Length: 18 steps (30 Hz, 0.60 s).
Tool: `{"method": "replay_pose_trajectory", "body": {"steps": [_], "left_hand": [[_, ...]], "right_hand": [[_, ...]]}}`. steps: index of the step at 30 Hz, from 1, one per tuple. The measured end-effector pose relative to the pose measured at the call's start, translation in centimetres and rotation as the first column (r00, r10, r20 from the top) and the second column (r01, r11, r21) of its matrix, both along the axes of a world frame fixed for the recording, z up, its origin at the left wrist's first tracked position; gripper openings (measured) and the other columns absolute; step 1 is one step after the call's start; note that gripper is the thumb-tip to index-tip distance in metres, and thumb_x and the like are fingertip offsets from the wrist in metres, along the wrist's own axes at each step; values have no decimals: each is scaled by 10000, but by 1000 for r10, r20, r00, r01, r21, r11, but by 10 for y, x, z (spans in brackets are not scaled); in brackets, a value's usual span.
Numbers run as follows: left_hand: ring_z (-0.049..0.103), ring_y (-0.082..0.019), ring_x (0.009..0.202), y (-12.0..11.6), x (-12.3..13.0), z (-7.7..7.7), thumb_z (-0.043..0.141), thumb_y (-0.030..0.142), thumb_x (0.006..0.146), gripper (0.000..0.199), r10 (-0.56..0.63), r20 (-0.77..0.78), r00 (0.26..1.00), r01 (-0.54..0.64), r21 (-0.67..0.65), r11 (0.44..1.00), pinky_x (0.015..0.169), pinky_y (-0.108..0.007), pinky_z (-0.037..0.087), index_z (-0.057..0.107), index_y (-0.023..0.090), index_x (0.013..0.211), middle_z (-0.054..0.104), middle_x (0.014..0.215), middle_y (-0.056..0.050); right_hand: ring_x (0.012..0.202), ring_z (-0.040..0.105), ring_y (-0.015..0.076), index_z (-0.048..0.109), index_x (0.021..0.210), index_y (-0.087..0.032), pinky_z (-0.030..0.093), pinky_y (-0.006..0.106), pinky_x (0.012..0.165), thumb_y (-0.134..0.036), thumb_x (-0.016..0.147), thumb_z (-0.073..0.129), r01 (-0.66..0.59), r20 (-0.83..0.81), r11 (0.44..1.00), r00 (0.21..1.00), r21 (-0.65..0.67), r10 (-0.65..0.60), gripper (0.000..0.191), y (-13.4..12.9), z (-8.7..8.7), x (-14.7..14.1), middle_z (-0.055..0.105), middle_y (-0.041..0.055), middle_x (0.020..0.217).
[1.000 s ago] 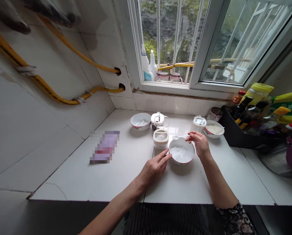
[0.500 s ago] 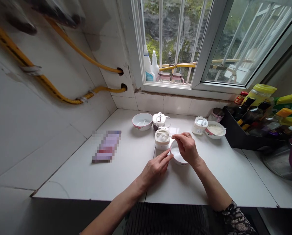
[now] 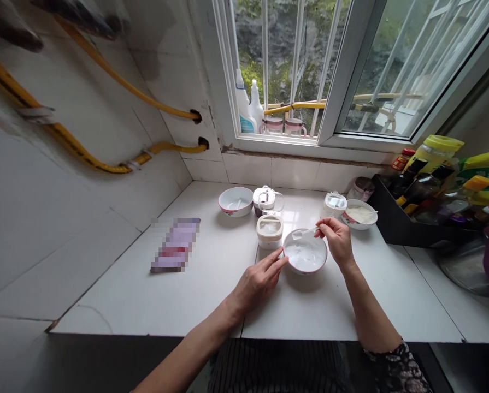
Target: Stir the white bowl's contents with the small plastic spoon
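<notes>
Looking down at a white tiled counter (image 3: pixel 146 295) under a window, both hands are working around a small white bowl (image 3: pixel 305 255) with a pinkish rim that's sitting near the middle, a bit toward the right. The bowl is holding something white, can't tell exactly what. The left hand (image 3: pixel 257 281) is lying palm-down on the counter with fingers loosely stretched out, and the fingertips (image 3: pixel 282 261) are touching the bowl's near-left rim, sort of steadying it. The right hand (image 3: pixel 337 240) is pinching the handle of a little white spoon (image 3: pixel 302 233) between thumb and fingers, and the spoon's scoop end is hovering over the far edge of the bowl.

Just beside the bowl on its far-left side, a squat seasoning jar (image 3: pixel 269 230) is sitting with its top open, and behind that there's another jar with a clear lid (image 3: pixel 265 200). A second bowl (image 3: pixel 236 201) is sitting further left of those. Off to the right of the spoon hand, a lidded jar (image 3: pixel 333 205) and a third bowl (image 3: pixel 359 213) with white stuff in it are sitting next to each other. A black rack of sauce bottles (image 3: pixel 420 202) is taking up the far right. A blurred-out purple packet (image 3: pixel 176 245) is lying well apart on the left.
</notes>
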<state>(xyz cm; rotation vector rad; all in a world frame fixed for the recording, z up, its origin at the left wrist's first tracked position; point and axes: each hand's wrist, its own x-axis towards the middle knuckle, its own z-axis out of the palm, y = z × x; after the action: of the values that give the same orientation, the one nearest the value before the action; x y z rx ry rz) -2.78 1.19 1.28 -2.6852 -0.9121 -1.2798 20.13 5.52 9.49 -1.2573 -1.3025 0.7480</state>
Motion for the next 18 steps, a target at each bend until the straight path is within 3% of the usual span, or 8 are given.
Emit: {"method": "replay_pose_trajectory", "body": {"steps": [5,8,18], "left_hand": [[654,-231,1200,0,0,0,446,47,952,439,-1,9,1000,1,-12,1000,931,-336,618,532,171,1364,614,1366,-153],[659,-231,1192,-1,-1,1,448,47,954,426,-1,8,1000,1,-9,1000,925,-335,620,540,167,1352,614,1363,-161],[665,-227,1183,0,-1,0,443,43,951,436,3,7,1000,-3,-3,1000,913,-328,624,532,173,1358,621,1354,-158]], "right_hand": [[578,586,170,631,673,-226,437,291,630,-223,739,516,-29,263,1000,964,-5,29,134,-3,-3,-3,645,-8,557],[564,577,169,627,644,-234,433,290,631,-197,727,498,-81,333,996,939,-22,84,158,-4,-7,-10,640,-11,543],[543,532,159,660,651,-206,431,293,591,-279,670,562,-167,6,973,985,-161,171,124,-1,-5,-5,658,8,524]]}}
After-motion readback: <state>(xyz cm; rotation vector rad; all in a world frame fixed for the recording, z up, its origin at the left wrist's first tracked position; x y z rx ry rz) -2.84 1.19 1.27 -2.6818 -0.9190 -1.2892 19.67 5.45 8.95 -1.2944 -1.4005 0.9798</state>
